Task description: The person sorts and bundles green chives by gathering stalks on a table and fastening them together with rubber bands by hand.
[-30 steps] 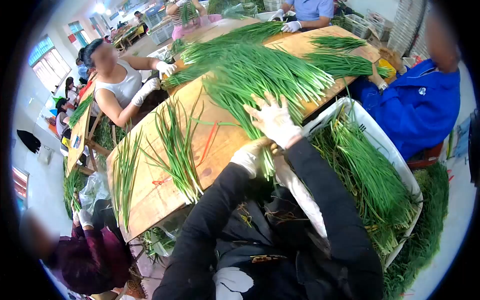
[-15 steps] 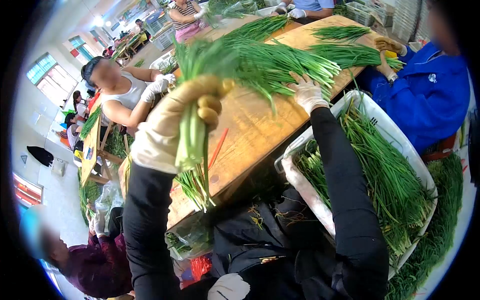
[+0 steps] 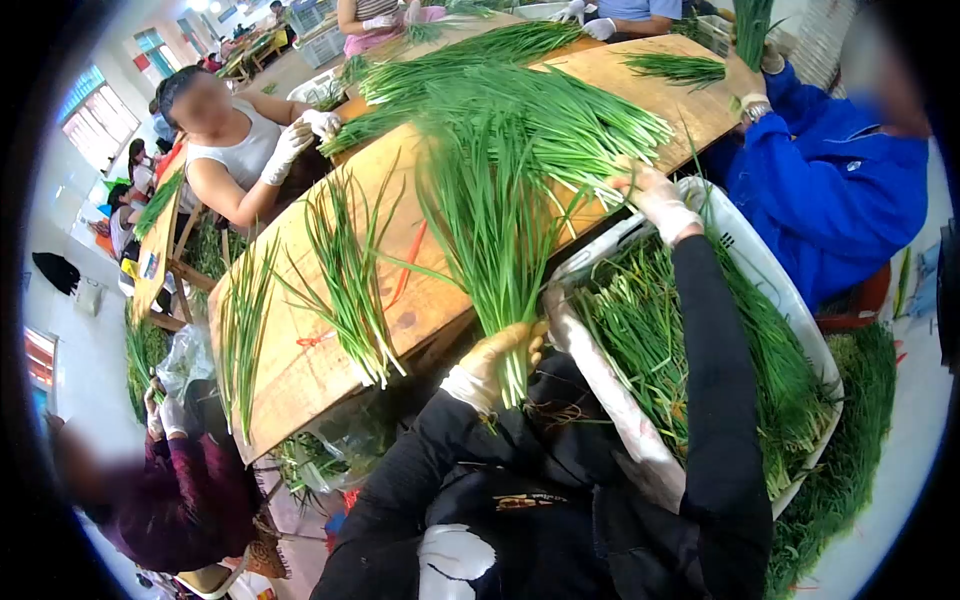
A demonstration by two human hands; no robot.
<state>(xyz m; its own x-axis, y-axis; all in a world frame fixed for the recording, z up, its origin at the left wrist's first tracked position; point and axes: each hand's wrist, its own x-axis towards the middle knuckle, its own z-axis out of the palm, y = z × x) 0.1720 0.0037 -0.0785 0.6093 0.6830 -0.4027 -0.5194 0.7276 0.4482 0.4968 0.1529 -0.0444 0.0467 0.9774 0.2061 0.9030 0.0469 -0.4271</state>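
My left hand (image 3: 497, 362), in a pale glove, is wrapped round the lower stems of a bunch of garlic chives (image 3: 485, 240). The bunch stands leaves up at the table's near edge, white ends below my fist. My right hand (image 3: 652, 192), also gloved, is at the white stem ends of the large chive pile (image 3: 570, 115), its fingers curled on some stems. Left of the bunch lie a smaller bundle (image 3: 345, 280) and a thin bundle (image 3: 248, 335), with a red strip (image 3: 408, 265) beside them.
A white crate (image 3: 825, 350) full of chives stands under my right arm. The wooden table (image 3: 290, 400) spreads ahead. A co-worker in blue (image 3: 820, 190) holds chives at right; another in a white top (image 3: 235, 145) sits across. More chives (image 3: 870, 430) lie beyond the crate.
My left hand has come down and towards me with its bunch, which now points leaves away. My right hand has shifted right to the stem ends, fingers curling. The blue-sleeved co-worker has lifted a bunch.
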